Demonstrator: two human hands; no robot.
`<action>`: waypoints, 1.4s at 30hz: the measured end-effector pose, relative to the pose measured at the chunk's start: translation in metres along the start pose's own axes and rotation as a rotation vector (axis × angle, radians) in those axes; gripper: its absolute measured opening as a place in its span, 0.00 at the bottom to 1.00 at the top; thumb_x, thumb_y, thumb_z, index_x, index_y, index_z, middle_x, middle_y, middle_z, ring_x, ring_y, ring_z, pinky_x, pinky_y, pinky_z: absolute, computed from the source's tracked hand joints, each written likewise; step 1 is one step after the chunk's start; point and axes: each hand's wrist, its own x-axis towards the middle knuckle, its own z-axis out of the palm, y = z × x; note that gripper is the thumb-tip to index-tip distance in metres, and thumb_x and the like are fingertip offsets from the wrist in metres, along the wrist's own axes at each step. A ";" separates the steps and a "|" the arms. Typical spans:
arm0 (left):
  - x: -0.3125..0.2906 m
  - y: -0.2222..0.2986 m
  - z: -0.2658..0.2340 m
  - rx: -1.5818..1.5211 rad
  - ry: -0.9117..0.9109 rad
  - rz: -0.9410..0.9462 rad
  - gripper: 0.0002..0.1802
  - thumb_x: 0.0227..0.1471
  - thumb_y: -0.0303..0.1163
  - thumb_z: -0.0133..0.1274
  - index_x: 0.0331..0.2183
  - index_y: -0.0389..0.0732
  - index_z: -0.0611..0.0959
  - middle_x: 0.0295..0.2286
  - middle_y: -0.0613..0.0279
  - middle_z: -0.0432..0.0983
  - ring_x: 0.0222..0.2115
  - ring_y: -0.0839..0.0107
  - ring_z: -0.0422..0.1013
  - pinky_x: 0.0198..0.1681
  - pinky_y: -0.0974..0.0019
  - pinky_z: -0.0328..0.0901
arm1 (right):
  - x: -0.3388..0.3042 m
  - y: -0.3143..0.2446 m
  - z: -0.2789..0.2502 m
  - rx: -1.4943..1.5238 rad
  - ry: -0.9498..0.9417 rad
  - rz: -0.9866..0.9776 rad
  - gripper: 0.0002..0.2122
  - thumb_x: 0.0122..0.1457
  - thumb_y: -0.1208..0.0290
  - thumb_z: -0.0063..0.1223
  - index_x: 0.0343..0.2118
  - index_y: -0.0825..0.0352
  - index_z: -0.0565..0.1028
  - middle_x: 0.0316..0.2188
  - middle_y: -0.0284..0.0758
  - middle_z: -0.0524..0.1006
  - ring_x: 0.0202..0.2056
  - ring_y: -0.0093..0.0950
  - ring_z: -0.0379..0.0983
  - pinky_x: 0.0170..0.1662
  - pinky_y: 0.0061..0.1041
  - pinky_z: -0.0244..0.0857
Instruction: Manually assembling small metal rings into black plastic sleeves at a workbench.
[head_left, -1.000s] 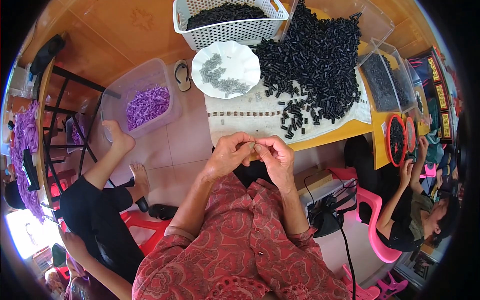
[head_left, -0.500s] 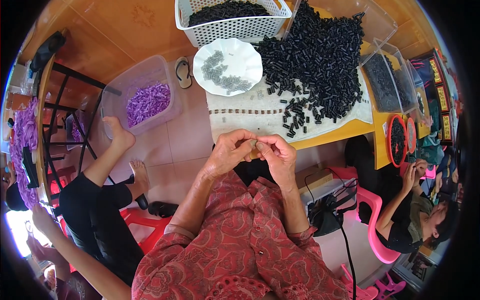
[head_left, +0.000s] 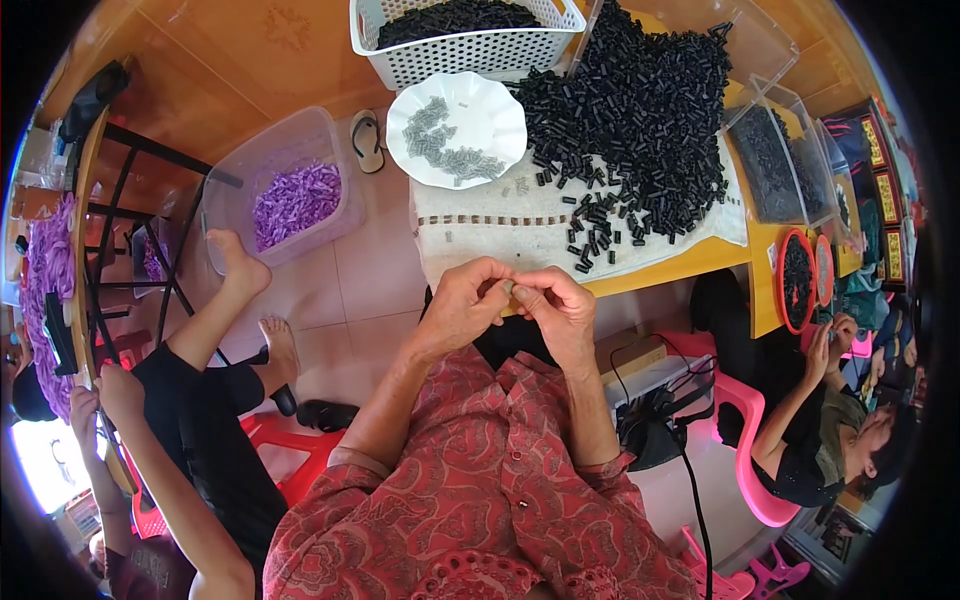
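My left hand (head_left: 462,308) and my right hand (head_left: 560,315) meet fingertip to fingertip just off the table's near edge. Thumbs and index fingers pinch together at one spot; whatever is between them is too small and too covered to name. Beyond them lies a pale cloth (head_left: 480,240) with a brown dashed stripe. A white scalloped plate (head_left: 490,105) on the cloth carries small clear, greyish pieces (head_left: 465,163). To its right spreads a large heap of short black tube-like pieces (head_left: 640,100), with several loose ones toward the near edge.
Behind the plate stands a white perforated basket (head_left: 470,58) of black pieces. Clear boxes (head_left: 780,150) and a red-rimmed tray (head_left: 783,275) hold dark pieces at right. A bin (head_left: 345,200) with purple pieces sits left on the floor. Co-workers sit on both sides, near a pink chair (head_left: 750,420).
My two hands stay pinched together at nearly the same place. At the left, a co-worker's hands have come together by the edge of the side table.
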 end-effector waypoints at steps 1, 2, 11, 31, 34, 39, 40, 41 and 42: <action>0.000 0.000 0.001 0.083 0.036 0.020 0.07 0.56 0.24 0.48 0.34 0.31 0.77 0.25 0.65 0.75 0.23 0.80 0.70 0.24 0.75 0.67 | 0.000 0.000 0.001 0.000 0.000 0.001 0.05 0.55 0.83 0.56 0.35 0.70 0.78 0.24 0.29 0.75 0.23 0.14 0.69 0.27 0.13 0.64; 0.000 -0.001 0.002 0.083 0.036 0.019 0.07 0.56 0.24 0.48 0.34 0.31 0.77 0.25 0.65 0.75 0.23 0.80 0.70 0.24 0.75 0.67 | 0.000 -0.001 0.001 -0.025 0.002 -0.025 0.05 0.55 0.82 0.56 0.35 0.70 0.78 0.24 0.29 0.76 0.24 0.14 0.69 0.27 0.13 0.64; 0.002 -0.006 -0.001 -0.221 -0.018 0.057 0.09 0.55 0.23 0.50 0.38 0.32 0.79 0.26 0.64 0.76 0.22 0.81 0.70 0.27 0.76 0.67 | -0.002 0.007 -0.002 0.290 0.039 0.085 0.06 0.56 0.82 0.57 0.37 0.71 0.77 0.26 0.29 0.76 0.25 0.14 0.69 0.29 0.13 0.64; -0.004 0.014 -0.006 0.133 -0.019 0.097 0.05 0.51 0.24 0.55 0.31 0.33 0.81 0.21 0.65 0.76 0.20 0.83 0.68 0.22 0.76 0.63 | -0.004 0.009 -0.008 0.278 -0.018 0.070 0.06 0.53 0.84 0.59 0.34 0.71 0.76 0.25 0.31 0.77 0.24 0.14 0.70 0.27 0.12 0.66; -0.003 0.002 -0.002 0.170 0.057 0.173 0.05 0.50 0.24 0.56 0.30 0.32 0.80 0.20 0.63 0.74 0.19 0.82 0.66 0.21 0.75 0.62 | -0.005 0.006 -0.006 0.251 -0.022 0.092 0.05 0.54 0.83 0.58 0.34 0.71 0.77 0.25 0.31 0.77 0.25 0.14 0.71 0.27 0.12 0.66; -0.003 0.007 0.004 0.295 0.141 0.264 0.04 0.49 0.23 0.55 0.29 0.33 0.79 0.22 0.58 0.74 0.19 0.76 0.69 0.22 0.70 0.64 | -0.005 0.003 -0.003 0.226 0.019 0.157 0.04 0.56 0.79 0.58 0.34 0.72 0.76 0.26 0.31 0.77 0.25 0.15 0.72 0.28 0.13 0.67; -0.003 0.007 0.005 0.313 0.164 0.305 0.04 0.49 0.23 0.55 0.29 0.33 0.78 0.23 0.56 0.75 0.19 0.73 0.70 0.22 0.69 0.64 | -0.005 0.003 -0.003 0.226 0.019 0.157 0.04 0.56 0.79 0.58 0.34 0.72 0.76 0.26 0.31 0.77 0.25 0.15 0.72 0.28 0.13 0.67; -0.003 0.007 0.006 0.313 0.164 0.305 0.04 0.49 0.23 0.55 0.29 0.33 0.78 0.23 0.56 0.75 0.19 0.73 0.70 0.22 0.69 0.64 | -0.004 0.004 -0.002 0.226 0.021 0.159 0.04 0.56 0.79 0.57 0.34 0.72 0.76 0.26 0.31 0.77 0.25 0.16 0.72 0.28 0.14 0.67; -0.004 0.006 0.007 0.332 0.171 0.302 0.03 0.48 0.23 0.55 0.29 0.33 0.78 0.23 0.55 0.75 0.20 0.70 0.71 0.23 0.67 0.65 | -0.004 0.005 -0.002 0.227 0.023 0.161 0.04 0.57 0.78 0.57 0.35 0.71 0.76 0.26 0.31 0.77 0.26 0.16 0.72 0.29 0.14 0.67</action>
